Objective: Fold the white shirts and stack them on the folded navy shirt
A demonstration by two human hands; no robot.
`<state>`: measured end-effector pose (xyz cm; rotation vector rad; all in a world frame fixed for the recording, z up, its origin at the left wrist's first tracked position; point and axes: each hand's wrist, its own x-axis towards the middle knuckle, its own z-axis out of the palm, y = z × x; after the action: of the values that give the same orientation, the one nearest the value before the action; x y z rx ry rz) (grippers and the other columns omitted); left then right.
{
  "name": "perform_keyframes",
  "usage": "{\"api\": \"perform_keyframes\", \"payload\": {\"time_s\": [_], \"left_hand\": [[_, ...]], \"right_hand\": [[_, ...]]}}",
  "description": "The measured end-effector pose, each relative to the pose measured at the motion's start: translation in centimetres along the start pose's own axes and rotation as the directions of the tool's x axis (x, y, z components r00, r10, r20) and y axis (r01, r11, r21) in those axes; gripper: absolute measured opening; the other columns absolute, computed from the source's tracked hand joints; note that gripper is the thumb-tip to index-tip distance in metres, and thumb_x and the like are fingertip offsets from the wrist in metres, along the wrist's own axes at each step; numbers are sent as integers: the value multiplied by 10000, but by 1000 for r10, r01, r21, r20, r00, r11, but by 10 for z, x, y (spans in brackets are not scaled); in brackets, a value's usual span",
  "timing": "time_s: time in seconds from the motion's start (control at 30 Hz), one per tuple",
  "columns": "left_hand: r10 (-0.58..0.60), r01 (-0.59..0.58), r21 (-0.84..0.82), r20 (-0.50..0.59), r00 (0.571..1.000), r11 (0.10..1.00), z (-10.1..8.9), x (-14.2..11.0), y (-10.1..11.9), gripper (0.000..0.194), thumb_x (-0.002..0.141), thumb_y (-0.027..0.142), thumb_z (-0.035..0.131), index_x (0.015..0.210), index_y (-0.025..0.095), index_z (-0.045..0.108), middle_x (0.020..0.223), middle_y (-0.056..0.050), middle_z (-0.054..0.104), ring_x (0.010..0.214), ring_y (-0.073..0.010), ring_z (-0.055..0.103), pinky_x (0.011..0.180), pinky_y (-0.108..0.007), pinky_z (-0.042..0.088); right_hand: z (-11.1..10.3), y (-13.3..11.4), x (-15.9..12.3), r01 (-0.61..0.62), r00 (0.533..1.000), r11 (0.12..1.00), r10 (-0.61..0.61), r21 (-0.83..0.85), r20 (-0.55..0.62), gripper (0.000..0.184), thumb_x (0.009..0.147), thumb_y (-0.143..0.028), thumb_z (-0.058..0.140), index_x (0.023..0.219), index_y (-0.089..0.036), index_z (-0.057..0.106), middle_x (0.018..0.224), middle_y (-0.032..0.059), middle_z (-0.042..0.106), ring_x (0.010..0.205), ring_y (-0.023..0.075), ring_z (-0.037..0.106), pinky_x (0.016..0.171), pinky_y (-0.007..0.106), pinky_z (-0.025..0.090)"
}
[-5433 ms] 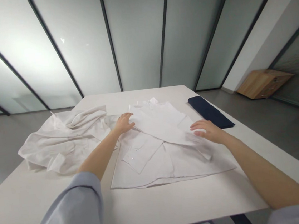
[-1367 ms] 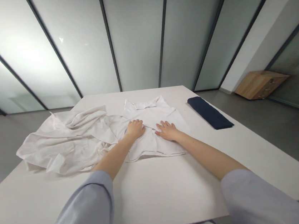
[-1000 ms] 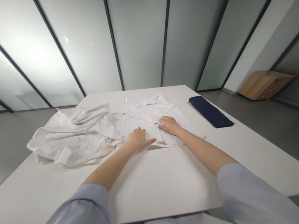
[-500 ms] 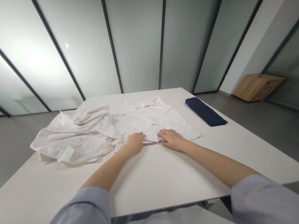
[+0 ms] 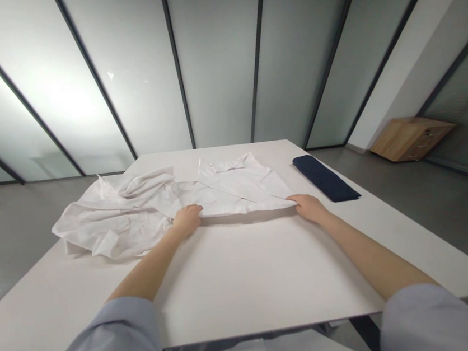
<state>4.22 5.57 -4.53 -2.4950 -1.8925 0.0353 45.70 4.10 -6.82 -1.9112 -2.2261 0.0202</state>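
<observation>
A white shirt lies partly folded on the white table, its collar toward the far side. My left hand is closed on the left end of its near edge. At the right end of that edge, my right hand pinches the fabric between thumb and fingers. The edge between the hands is stretched nearly straight and slightly raised off the table. Beside my left hand is a crumpled heap of white cloth, which touches the shirt's left side.
A folded dark navy cloth lies near the table's right edge. Beyond the table stands a frosted glass wall with dark frames. A wooden cabinet is on the floor at the far right.
My hands have moved apart from the middle of the shirt's near edge to its two ends. That edge is now gripped, pulled straight and slightly lifted.
</observation>
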Motion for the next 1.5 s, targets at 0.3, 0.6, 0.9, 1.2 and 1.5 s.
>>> {"api": "perform_keyframes", "payload": {"time_s": [0.3,0.6,0.9,1.2,1.5], "left_hand": [[412,-317,-469,113,904,824,-85,-25,-38,344,758,266,512,1043,202,694,1055,-29,705,953,-225,639,828,-261,490],[55,-46,-351,16,998,935,-124,71,-56,364,685,374,617,990,203,719,1024,-30,703,980,-258,623,858,-282,478],[-233,193,-156,-307,923,969,-48,95,21,469,849,303,470,1297,171,506,1294,-161,549,1226,-301,471,967,-425,423],[21,-18,-39,66,998,999,7,48,50,609,879,600,355,1300,189,510,1372,-156,503,1252,-337,459,970,-491,402],[-131,83,-185,-263,956,979,23,68,28,594,850,472,508,1352,158,461,1444,-183,435,1329,-329,390,1066,-454,313]], "right_hand": [[-84,23,-37,11,997,920,19,392,-75,241,683,-259,539,854,-183,690,819,38,700,728,214,622,621,269,463],[-123,30,57,-140,990,881,116,453,80,311,693,-405,667,884,-164,716,891,41,710,867,241,628,743,290,482],[-40,-21,109,-298,925,954,298,38,-236,514,874,-410,507,1321,-157,529,1300,156,576,1170,306,532,950,418,418],[21,-79,50,-44,981,998,53,-50,186,628,922,-600,318,1436,-250,408,1523,121,338,1370,354,306,1074,587,237],[33,-65,78,-106,980,992,117,-71,160,654,928,-610,286,1460,-240,372,1556,126,269,1399,363,239,1075,625,193]]}}
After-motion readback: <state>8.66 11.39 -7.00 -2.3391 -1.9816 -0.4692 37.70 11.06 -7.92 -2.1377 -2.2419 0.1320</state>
